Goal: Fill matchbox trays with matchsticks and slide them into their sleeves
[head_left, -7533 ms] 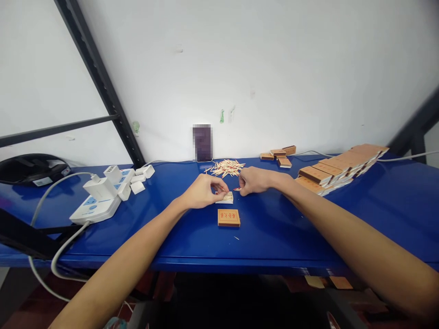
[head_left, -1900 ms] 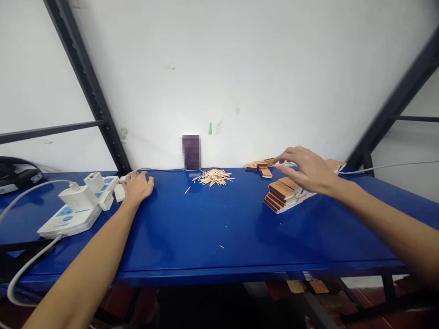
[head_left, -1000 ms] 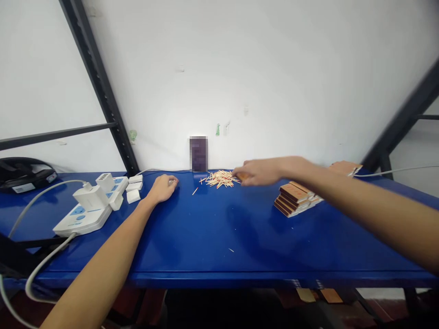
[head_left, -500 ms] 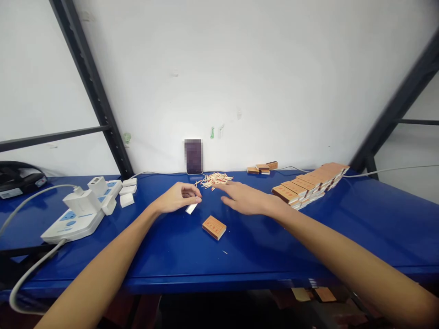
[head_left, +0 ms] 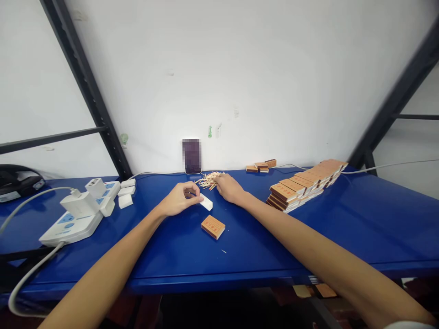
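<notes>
Both hands are bare: the left hand point(head_left: 179, 201) and the right hand point(head_left: 229, 188) each look slim, their nails too small for me to make out. The left arm point(head_left: 108, 267) is bare as far as I can see it, smooth in outline, narrow at the wrist and thickening toward the near left. The right arm point(head_left: 302, 246) has the same tapering shape. At the near right shows a sliver of white sleeve point(head_left: 406, 325), its edge softly curved.

The matchbox point(head_left: 213, 227) and stacked boxes point(head_left: 283, 190) bear red characters, too small to read
</notes>
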`<state>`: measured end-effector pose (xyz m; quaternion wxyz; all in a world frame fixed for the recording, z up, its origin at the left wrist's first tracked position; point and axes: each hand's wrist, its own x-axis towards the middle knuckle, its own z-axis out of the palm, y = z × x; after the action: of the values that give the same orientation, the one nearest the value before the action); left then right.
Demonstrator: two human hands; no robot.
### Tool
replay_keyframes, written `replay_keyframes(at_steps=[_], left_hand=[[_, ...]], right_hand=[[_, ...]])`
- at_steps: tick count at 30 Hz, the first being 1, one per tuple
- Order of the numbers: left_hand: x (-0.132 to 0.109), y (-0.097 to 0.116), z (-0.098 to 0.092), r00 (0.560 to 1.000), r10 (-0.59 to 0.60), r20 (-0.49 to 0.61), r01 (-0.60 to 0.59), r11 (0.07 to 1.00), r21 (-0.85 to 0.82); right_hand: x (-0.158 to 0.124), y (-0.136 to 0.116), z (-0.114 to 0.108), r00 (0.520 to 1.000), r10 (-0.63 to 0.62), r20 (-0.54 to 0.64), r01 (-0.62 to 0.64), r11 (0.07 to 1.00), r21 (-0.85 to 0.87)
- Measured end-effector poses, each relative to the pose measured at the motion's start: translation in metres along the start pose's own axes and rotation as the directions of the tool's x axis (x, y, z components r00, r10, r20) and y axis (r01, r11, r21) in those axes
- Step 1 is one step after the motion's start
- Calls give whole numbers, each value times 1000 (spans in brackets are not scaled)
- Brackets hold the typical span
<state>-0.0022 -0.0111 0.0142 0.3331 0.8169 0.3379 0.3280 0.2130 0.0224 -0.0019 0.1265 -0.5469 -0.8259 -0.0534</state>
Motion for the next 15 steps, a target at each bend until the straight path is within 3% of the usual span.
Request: replay_keyframes(at_steps=[3, 6, 11, 15], left_hand=[[-2, 2, -3, 994, 17, 106, -17, 1000, 2], [-2, 1, -3, 994, 56, 99, -58, 998, 17], [1, -7, -3, 988, 47, -147, -7, 966, 257], [2, -11, -8, 947, 15, -320, 118, 912, 392]], right_hand=[[0, 1, 1, 997, -64, -33, 63, 998, -4], [2, 2, 2, 989, -131, -73, 131, 991, -3], [4, 5, 0, 975, -103, -198, 133, 981, 143], [1, 1, -7, 941, -1, -338, 153, 893, 423]])
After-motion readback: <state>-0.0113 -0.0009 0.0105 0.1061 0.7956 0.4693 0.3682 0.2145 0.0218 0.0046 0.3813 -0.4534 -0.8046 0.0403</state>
